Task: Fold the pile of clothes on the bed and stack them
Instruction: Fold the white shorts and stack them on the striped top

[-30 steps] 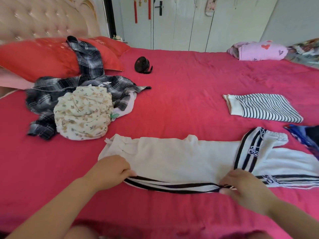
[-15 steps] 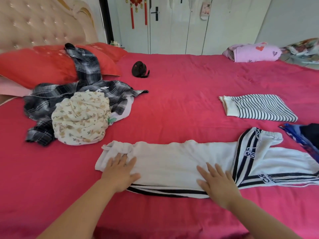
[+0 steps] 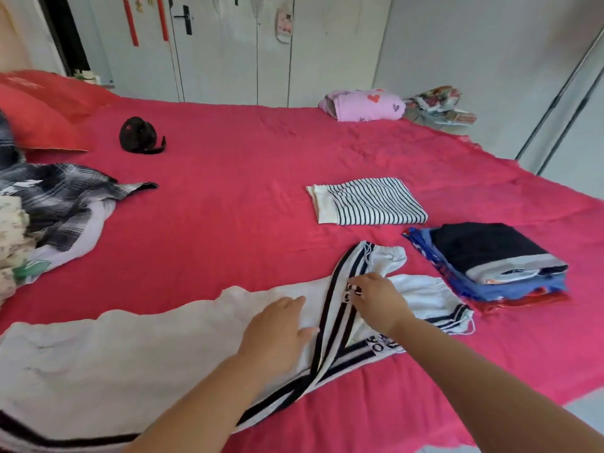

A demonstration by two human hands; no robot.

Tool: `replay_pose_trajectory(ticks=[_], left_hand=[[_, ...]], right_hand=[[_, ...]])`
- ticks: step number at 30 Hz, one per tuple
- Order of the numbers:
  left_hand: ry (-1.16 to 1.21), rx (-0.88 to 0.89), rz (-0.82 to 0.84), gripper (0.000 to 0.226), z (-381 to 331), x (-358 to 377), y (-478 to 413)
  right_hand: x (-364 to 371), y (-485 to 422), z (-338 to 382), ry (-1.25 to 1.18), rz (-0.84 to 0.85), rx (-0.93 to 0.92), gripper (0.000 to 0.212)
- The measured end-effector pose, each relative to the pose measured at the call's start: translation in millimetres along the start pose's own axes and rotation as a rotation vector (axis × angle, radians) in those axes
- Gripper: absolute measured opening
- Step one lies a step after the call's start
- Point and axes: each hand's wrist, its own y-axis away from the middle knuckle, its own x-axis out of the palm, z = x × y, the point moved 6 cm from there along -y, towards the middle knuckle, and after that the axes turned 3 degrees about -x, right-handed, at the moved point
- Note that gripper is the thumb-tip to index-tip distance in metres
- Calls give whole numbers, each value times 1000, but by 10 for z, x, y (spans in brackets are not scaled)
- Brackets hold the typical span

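I've got the white trousers (image 3: 163,348) stretched along the near edge of the bed (image 3: 228,223), with black side stripes crossing where one leg lies folded over. My left hand (image 3: 277,328) lies flat on the cloth, grip wide. My right hand (image 3: 376,300) has a narrow grip, pinching the striped fold. The trousers' left end runs out of view. The unfolded pile (image 3: 55,201) at the bed's left edge is cut off too. A folded stack (image 3: 490,250) sits near the right edge.
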Motion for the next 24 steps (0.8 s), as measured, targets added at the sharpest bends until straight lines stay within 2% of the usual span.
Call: replay_pose_trajectory(ticks=[4, 7, 9, 12, 15, 17, 19, 21, 24], left_hand=[[198, -67, -11, 56, -356, 215, -435], [301, -94, -39, 37, -478, 347, -723], [312, -131, -71, 31, -515, 408, -899], [352, -239, -103, 34, -495, 479, -1127], [437, -296, -89, 33, -457, 541, -1268], [468, -287, -90, 23, -447, 522, -1296], [499, -263, -124, 19, -467, 441, -1271], [518, -198, -184, 28, -557, 333, -1216], [457, 14, -257, 34, -864, 203, -1046]], right_hand=[[-198, -405, -498, 35, -9, 70, 38], [-237, -791, -672, 86, -26, 67, 40], [-177, -1050, -699, 162, 6, 24, 49], [-31, -1350, -711, 285, 94, -26, 64], [77, -1515, -721, 462, 145, -83, 55], [24, -1561, -708, 536, 93, -118, 40], [-144, -1541, -708, 542, -30, -142, 30], [-389, -1432, -787, 460, -172, -139, 23], [-782, -1054, -1037, 251, -371, -80, 19]])
